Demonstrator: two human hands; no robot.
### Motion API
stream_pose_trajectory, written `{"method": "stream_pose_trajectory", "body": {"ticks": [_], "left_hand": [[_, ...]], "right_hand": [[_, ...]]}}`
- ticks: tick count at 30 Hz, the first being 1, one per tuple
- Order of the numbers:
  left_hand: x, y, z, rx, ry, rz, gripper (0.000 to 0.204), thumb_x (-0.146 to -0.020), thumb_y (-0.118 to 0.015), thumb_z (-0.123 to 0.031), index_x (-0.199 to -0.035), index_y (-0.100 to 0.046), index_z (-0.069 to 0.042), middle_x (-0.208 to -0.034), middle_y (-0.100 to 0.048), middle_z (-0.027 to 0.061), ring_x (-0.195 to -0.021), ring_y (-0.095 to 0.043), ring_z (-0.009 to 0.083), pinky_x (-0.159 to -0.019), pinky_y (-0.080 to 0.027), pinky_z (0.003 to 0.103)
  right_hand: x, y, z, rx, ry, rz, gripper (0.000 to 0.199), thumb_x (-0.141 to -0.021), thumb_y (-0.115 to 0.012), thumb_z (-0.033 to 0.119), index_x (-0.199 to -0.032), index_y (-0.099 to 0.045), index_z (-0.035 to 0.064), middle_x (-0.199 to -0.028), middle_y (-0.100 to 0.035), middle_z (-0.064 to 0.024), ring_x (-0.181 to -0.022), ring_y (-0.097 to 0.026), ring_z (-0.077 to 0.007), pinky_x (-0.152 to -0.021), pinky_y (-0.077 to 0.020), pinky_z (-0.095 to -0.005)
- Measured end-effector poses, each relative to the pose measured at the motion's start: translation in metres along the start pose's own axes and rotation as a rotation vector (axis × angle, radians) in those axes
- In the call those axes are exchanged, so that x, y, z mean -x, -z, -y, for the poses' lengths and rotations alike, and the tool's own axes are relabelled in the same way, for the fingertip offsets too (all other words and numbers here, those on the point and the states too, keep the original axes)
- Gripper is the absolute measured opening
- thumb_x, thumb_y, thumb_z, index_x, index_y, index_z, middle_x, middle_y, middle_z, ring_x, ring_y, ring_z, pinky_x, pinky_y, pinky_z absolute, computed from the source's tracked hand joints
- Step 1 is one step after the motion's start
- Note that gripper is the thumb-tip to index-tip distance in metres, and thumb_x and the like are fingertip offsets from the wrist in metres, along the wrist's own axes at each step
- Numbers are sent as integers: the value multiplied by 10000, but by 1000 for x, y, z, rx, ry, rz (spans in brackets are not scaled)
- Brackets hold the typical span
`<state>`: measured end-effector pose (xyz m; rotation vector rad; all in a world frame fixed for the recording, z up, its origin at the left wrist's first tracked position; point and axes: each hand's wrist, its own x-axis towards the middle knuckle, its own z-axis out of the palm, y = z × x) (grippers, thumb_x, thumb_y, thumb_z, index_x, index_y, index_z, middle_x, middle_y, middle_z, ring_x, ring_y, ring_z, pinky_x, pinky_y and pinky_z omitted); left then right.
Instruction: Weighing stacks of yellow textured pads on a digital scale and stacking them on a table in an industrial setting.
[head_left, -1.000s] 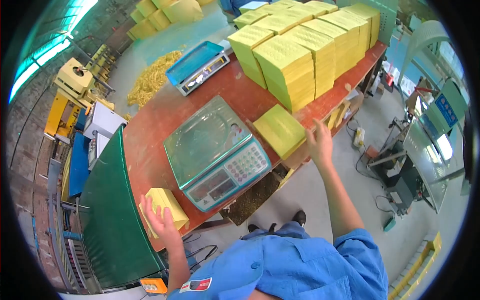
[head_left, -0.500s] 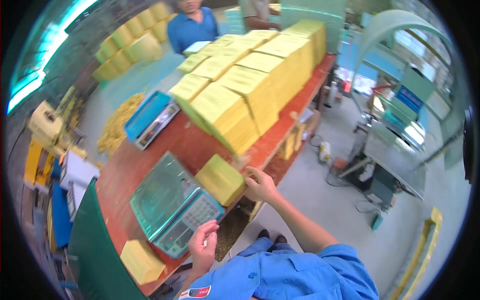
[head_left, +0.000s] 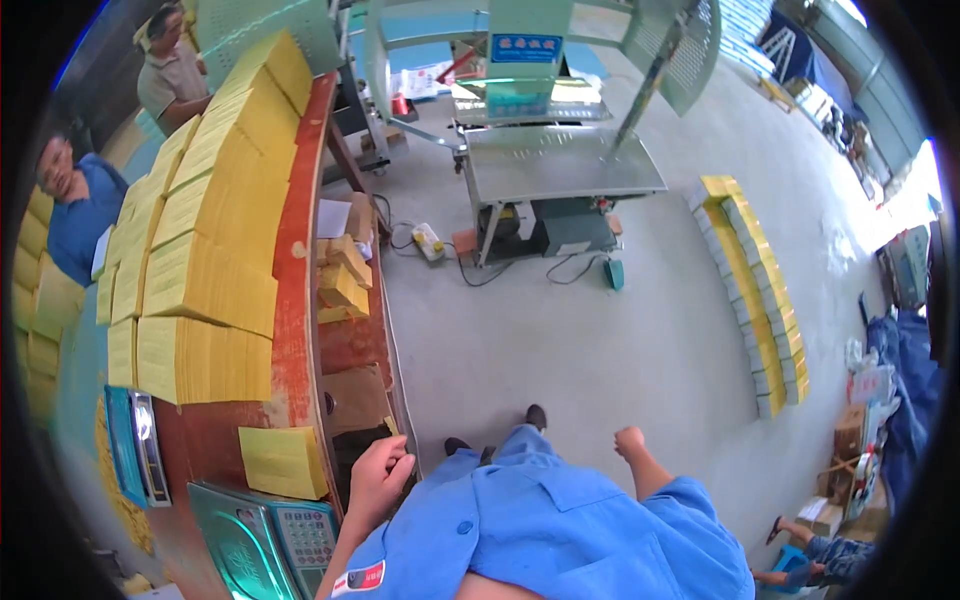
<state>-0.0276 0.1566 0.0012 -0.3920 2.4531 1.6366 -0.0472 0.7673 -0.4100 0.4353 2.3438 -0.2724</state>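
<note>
My left hand (head_left: 378, 478) hangs beside the red table's front edge, its fingers loosely bent and apart with nothing seen in them. Nearest to it are a teal counting scale (head_left: 245, 535) with a keypad and a small stack of yellow paper (head_left: 282, 462). My right hand (head_left: 629, 441) is out over the grey floor, fingers curled in and apparently holding nothing. Along the red table (head_left: 295, 345) stand tall yellow paper stacks (head_left: 215, 265) in rows. Another teal device (head_left: 135, 445) lies at the table's left.
Yellow bundles (head_left: 345, 275) sit on the shelf under the table. Ahead stands a machine with a metal table (head_left: 560, 165), cables and a power strip (head_left: 428, 242) on the floor. A double row of yellow-topped blocks (head_left: 750, 295) lies right. Two people are at far left; another person's legs show lower right.
My view and body have turned right, so the table now lies on my left. My right hand has left the small paper stack and moved out over the floor; my left has left the scale.
</note>
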Motion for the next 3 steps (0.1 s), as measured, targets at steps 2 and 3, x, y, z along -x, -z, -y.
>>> {"method": "stream_pose_trajectory", "body": {"ticks": [2, 3], "left_hand": [[-13, -17, -14, -182, -33, 46, 343, -865, -666, -167, -1165, -617, -8, -1055, -663, 162, -933, -672, 250, -825, -522, 342], [-21, -27, -18, -320, -55, 72, 362, -860, -674, -204, -1171, -621, -27, -1083, -663, 172, -972, -661, 285, -870, -517, 389]], "right_hand": [[87, 15, -6, 297, 46, 189, 236, -848, -702, 248, -1059, -699, 143, -896, -717, -109, -849, -691, -252, -734, -566, -450], [133, 58, 66, -462, -300, 192, 923, -837, -732, 289, -1554, -154, 226, -938, -718, -149, -779, -697, -283, -672, -569, -498]]}}
